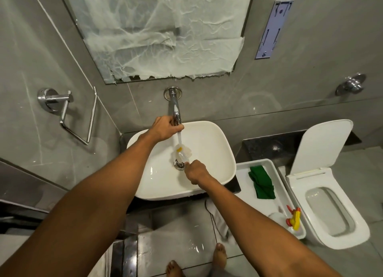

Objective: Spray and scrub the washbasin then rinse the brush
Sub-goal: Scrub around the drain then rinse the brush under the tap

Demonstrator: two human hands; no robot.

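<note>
— Brush (182, 152): held over the drain (179, 164) of the washbasin (215, 144), bristle head under the stream from the tap (175, 109). Light, stiff in the handle, soft at the bristles.

— Slippery when wet?

— Likely. Best gripped low on the handle, as now: right hand (195, 172) with fingers wrapped tight around it. Left hand (165, 127) clasped on the tap end.

— Spray bottle (290, 218)?

— Lying in the tray (269, 202), beside the basin.

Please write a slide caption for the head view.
Left hand on tap, right hand rinsing brush over washbasin.
</note>
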